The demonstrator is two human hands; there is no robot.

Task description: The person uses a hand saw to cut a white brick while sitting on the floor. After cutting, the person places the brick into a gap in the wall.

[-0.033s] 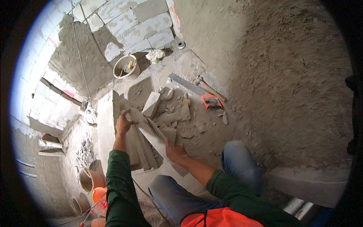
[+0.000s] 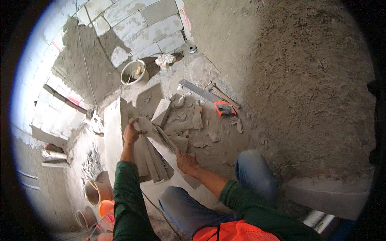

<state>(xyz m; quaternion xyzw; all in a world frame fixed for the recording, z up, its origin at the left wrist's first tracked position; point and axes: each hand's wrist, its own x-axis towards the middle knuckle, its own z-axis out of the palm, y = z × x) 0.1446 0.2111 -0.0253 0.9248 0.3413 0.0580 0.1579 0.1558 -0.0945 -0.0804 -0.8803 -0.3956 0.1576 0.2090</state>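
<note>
Taking the grey slab (image 2: 161, 148) as the clock's centre, with twelve at the top of the view, it runs slantwise from eleven o'clock to five, with both hands on it. The left hand (image 2: 131, 131) grips its upper end at eleven, thumb and fingers closed about the edge. The right hand (image 2: 187, 162) holds the long right edge toward four, fingers bent in, their tips partly hidden. Behind and beside the slab, toward seven, lie more long slabs (image 2: 150, 160) in a close group, and a thick pale block (image 2: 113, 125) stands at ten, near the left hand. A smaller white block (image 2: 161, 111) rests tilted at twelve, with broken rubble (image 2: 187, 122) spread from there round to two. Past the rubble, a handsaw (image 2: 199, 90) lies at one, its orange handle toward two, and a hammer (image 2: 227, 97) lies just beside it. Farther off at eleven stands a white bucket (image 2: 146, 75) with something yellow in it. A brown bucket (image 2: 103, 187) lies tipped at eight, next to an orange bucket (image 2: 106, 205).
</note>
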